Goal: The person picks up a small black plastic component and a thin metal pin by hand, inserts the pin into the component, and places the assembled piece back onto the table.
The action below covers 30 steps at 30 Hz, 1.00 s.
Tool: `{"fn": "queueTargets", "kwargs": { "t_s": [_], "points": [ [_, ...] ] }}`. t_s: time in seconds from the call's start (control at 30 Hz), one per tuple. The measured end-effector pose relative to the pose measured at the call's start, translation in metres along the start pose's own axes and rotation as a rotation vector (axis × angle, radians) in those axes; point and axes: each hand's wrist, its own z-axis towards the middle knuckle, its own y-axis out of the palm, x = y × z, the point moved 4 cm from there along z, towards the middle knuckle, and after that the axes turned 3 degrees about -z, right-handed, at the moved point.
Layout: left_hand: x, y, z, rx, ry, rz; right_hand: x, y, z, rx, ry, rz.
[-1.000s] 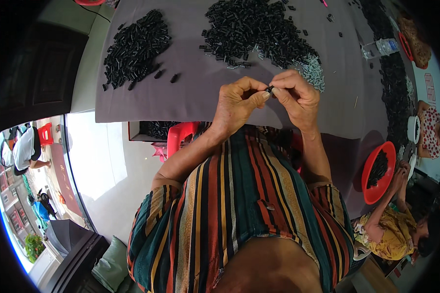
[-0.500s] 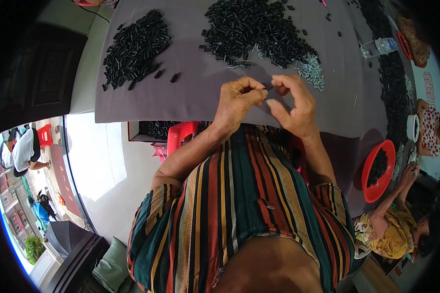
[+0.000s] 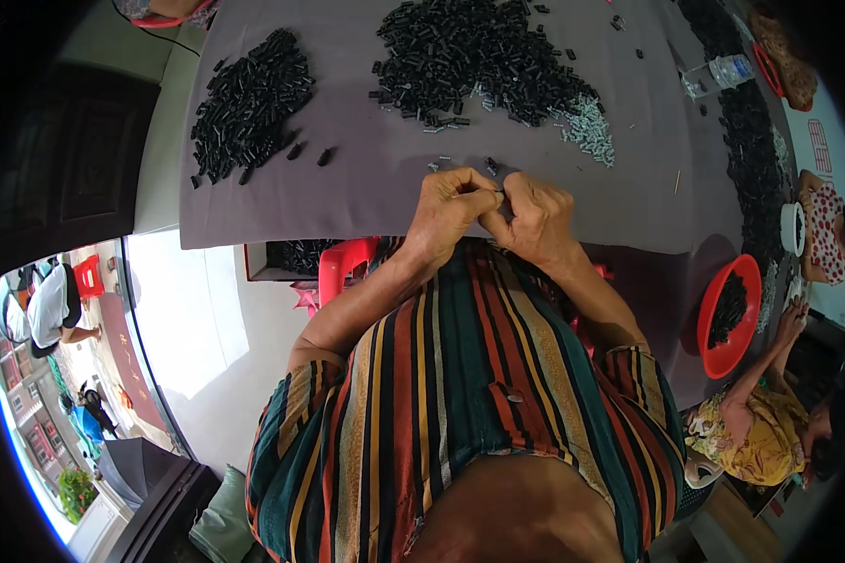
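Note:
My left hand [image 3: 446,214] is closed in a pinch at the table's near edge, on a small black piece mostly hidden by the fingers. Pressed close against its fingertips is my right hand [image 3: 537,218], its fingers curled; what they hold is hidden. Just beyond the hands lie a loose black piece [image 3: 491,166] and a few small silver pieces [image 3: 438,162]. Farther off is a large heap of short black cylindrical pieces [image 3: 469,61], with a small pile of silver screw-like pieces [image 3: 587,131] at its right. Another heap of black pieces [image 3: 253,108] sits to the left.
Grey cloth covers the table [image 3: 366,197]. To the right are a red bowl [image 3: 711,352] of black pieces, a white tub [image 3: 791,230], a clear plastic bottle [image 3: 730,72] and a person in yellow [image 3: 756,436]. A red stool [image 3: 331,272] stands under the near edge.
My right hand has come in against the left, its fingers going from spread to curled. A black piece and silver bits now show beyond the hands. The view has shifted slightly.

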Motion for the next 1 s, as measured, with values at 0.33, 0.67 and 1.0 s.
{"fn": "queueTargets", "kwargs": {
  "t_s": [0.33,0.67,1.0],
  "points": [
    [-0.003,-0.009,-0.001,0.043,-0.029,0.01,0.001,0.019,-0.004,-0.024,0.022,0.082],
    [0.047,-0.086,-0.006,0.505,0.43,0.728,0.032,0.049,0.04,-0.259,0.12,0.281],
    [0.069,-0.163,0.012,0.705,0.57,1.593,0.036,0.074,0.06,-0.294,-0.029,0.032]
  ]
}}
